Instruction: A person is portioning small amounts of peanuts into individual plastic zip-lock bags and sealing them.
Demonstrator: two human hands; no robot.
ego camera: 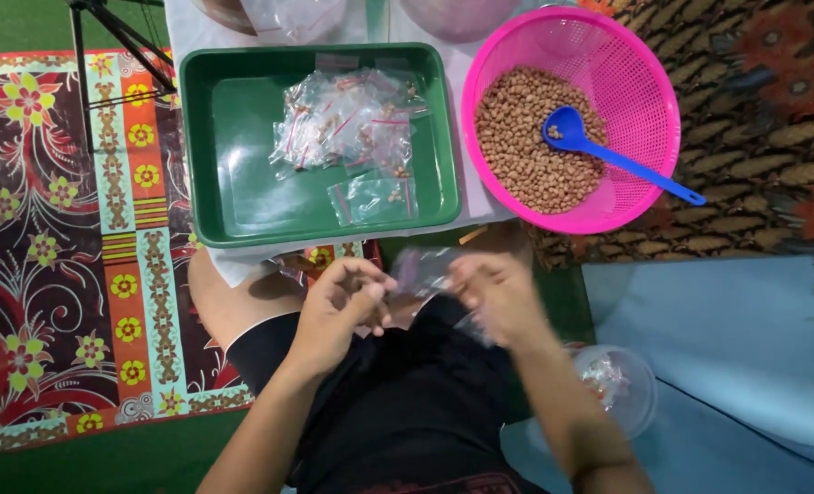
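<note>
1. Patterned mats in red, orange and brown are covering the floor where a person is sitting, with a pale blue sheet [727, 366] lying at the right.
2. Both hands are holding a small clear plastic bag [423, 271] above the lap, just below the tray's near edge; motion is blurring it.
3. Left hand [338, 306] is pinching the bag's left edge, fingers pressed together.
4. Right hand [498, 297] is gripping the bag's right side; blur is hiding exactly how its fingers are lying.
5. Just ahead, a green tray [242, 183] is holding a heap of filled clear bags [352, 123].
6. Beside the tray, a pink basket [636, 82] is holding peanuts [517, 146], with a blue scoop [599, 151] resting in it.
7. Near the right forearm, a clear plastic cup [622, 384] is sitting on the blue sheet.
</note>
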